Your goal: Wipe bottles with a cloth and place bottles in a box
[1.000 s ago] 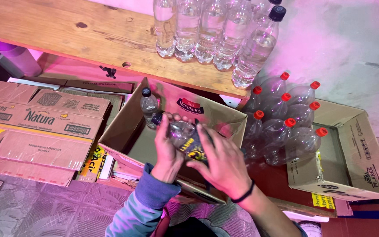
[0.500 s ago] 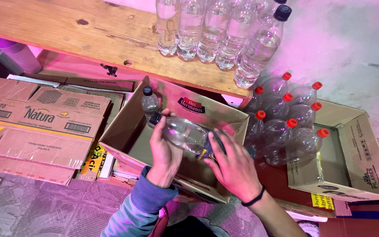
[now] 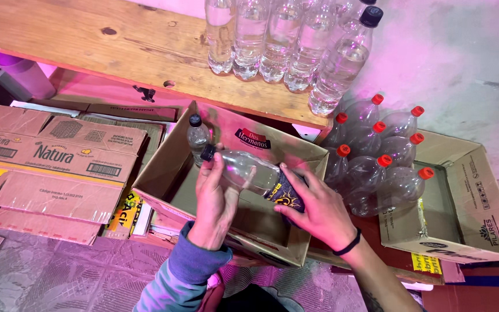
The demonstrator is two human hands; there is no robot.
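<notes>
Now both hands, left hand (image 3: 215, 202) and right hand (image 3: 313, 211), grip the clear bottle (image 3: 249, 173), tilted flatter than before over the cardboard box (image 3: 163, 179).

Our left hand (image 3: 215, 202): palm down, fingers curled in a grip, blue-grey sleeve at the wrist.
Our right hand (image 3: 313, 208): fingers spread, gripping, black band on the wrist.

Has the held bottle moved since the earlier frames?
Yes. The bottle in both hands has risen and swung toward the box left wall, its cap now beside the standing bottle.
</notes>
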